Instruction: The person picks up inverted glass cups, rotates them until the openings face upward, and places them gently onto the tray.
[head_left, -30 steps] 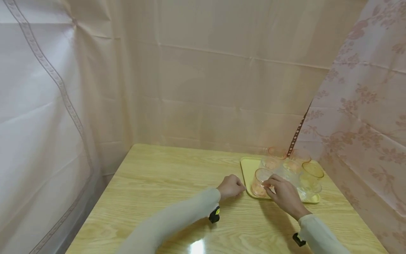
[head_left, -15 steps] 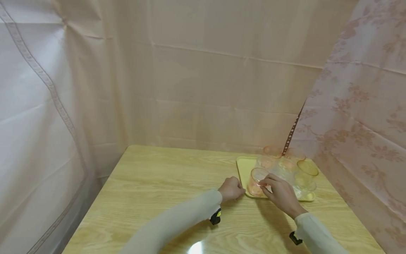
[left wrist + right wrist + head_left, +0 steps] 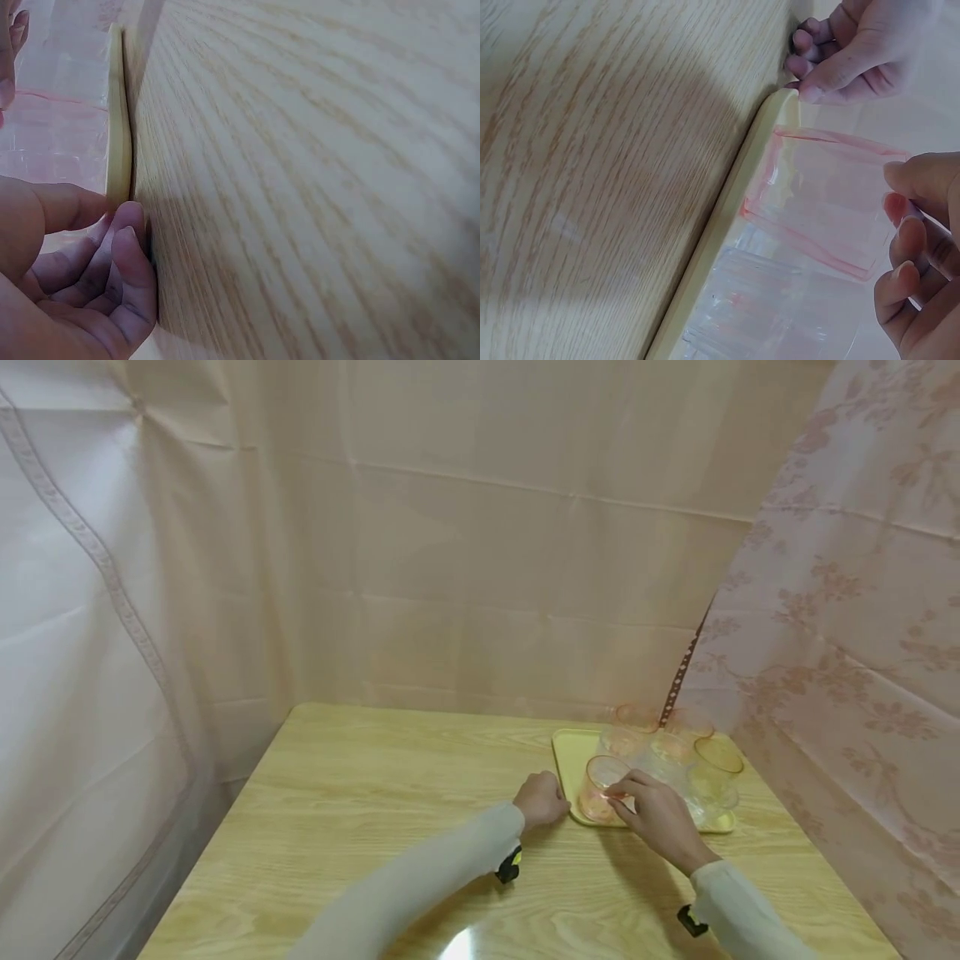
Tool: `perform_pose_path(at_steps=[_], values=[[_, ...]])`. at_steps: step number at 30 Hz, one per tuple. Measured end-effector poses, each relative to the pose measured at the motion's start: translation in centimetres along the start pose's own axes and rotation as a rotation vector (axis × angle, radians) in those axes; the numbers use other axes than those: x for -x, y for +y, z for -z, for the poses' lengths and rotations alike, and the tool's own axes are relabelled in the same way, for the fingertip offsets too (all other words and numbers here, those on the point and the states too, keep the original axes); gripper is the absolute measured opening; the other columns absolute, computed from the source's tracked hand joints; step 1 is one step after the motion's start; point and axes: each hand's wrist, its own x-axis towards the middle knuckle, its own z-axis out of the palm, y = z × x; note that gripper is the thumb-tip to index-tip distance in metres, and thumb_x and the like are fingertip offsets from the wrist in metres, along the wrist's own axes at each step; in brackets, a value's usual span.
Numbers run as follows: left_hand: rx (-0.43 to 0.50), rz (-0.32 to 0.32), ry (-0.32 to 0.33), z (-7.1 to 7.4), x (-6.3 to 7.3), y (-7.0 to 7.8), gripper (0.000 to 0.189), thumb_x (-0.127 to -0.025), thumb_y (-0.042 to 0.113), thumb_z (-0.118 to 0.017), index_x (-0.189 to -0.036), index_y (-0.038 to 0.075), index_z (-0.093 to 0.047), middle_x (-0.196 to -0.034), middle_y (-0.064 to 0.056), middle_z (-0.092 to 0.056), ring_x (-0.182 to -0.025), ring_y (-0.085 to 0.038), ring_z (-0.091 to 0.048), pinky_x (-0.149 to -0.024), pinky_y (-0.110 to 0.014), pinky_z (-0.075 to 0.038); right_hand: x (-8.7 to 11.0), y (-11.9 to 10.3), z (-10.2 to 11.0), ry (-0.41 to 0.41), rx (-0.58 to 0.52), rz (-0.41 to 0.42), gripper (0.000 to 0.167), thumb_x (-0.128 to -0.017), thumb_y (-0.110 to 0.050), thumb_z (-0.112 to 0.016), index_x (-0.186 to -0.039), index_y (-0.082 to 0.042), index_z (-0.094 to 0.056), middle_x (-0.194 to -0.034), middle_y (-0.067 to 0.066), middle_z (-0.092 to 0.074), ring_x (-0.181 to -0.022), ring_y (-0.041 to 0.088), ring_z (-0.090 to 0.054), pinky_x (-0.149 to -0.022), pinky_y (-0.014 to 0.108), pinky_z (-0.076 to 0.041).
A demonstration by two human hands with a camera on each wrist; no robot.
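Note:
A yellow tray (image 3: 572, 758) lies on the table at the right, carrying several clear cups. My left hand (image 3: 542, 800) is at its near left corner; in the left wrist view thumb and fingers pinch the tray's rim (image 3: 118, 127). At that same corner stands a pink-tinted clear cup (image 3: 595, 803), upright on the tray. My right hand (image 3: 662, 820) reaches in from the right and pinches this cup near its rim. In the right wrist view, thumb and forefinger meet at the upper end of the pink cup (image 3: 817, 195), partly hidden behind the fingertips.
Close behind and right of the held cup stand other cups, among them an amber-rimmed cup (image 3: 716, 772) and a clear cup (image 3: 757, 300). The wooden table (image 3: 420, 760) extends left of the tray. Hanging cloth (image 3: 465, 568) encloses the back and sides.
The head view has turned slightly right, shifting the tray and cups leftward in it. My left hand has come up against the tray's corner. My right hand stays at the pink cup.

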Motion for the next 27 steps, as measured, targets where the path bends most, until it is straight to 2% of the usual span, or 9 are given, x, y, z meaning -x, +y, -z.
perform_pose_path(at_steps=[12,17,20,23,27], values=[[-0.032,-0.036,0.017,0.7,0.0,-0.8,0.059,-0.093,0.014,-0.074,-0.045,0.017,-0.04,-0.04,0.01,-0.029,-0.036,-0.004,-0.027,-0.038,-0.02,-0.022,-0.9,-0.6,-0.1,-0.019,-0.017,0.002,0.017,-0.082,-0.006,-0.086,-0.096,-0.013,-0.078,-0.093,-0.005,-0.067,-0.061,-0.004,-0.044,-0.052,0.022,-0.043],[-0.032,-0.062,0.005,1.9,0.3,-1.4,0.042,-0.093,0.012,-0.071,-0.052,0.011,-0.06,-0.044,0.009,-0.043,-0.042,-0.006,-0.035,-0.042,-0.021,-0.029,-1.1,-0.5,-0.2,-0.038,-0.015,-0.011,0.016,-0.083,-0.008,-0.085,-0.097,-0.013,-0.078,-0.093,-0.004,-0.067,-0.061,-0.003,-0.044,-0.052,0.023,-0.043],[0.01,-0.064,-0.022,3.0,0.6,-1.8,0.029,-0.094,0.012,-0.071,-0.066,0.007,-0.072,-0.054,0.007,-0.056,-0.047,-0.008,-0.042,-0.045,-0.022,-0.036,-1.2,-0.4,-0.3,-0.054,-0.02,-0.026,0.015,-0.085,-0.01,-0.084,-0.098,-0.013,-0.078,-0.094,-0.004,-0.067,-0.06,-0.002,-0.044,-0.051,0.023,-0.042],[0.042,-0.07,-0.054,3.9,0.9,-2.4,0.025,-0.097,0.014,-0.07,-0.073,0.005,-0.073,-0.061,0.003,-0.062,-0.049,-0.009,-0.045,-0.048,-0.022,-0.039,-1.5,-0.3,-0.3,-0.069,-0.028,-0.033,0.014,-0.087,-0.013,-0.083,-0.1,-0.013,-0.078,-0.095,-0.003,-0.067,-0.059,-0.002,-0.044,-0.051,0.023,-0.042],[0.051,-0.112,-0.077,5.1,1.4,-3.3,0.019,-0.099,0.015,-0.067,-0.088,0.004,-0.077,-0.071,0.001,-0.068,-0.056,-0.008,-0.056,-0.057,-0.022,-0.048,-2.0,-0.4,-0.3,-0.075,-0.032,-0.028,0.013,-0.089,-0.017,-0.082,-0.101,-0.013,-0.078,-0.097,-0.003,-0.067,-0.06,-0.001,-0.046,-0.052,0.024,-0.043]])
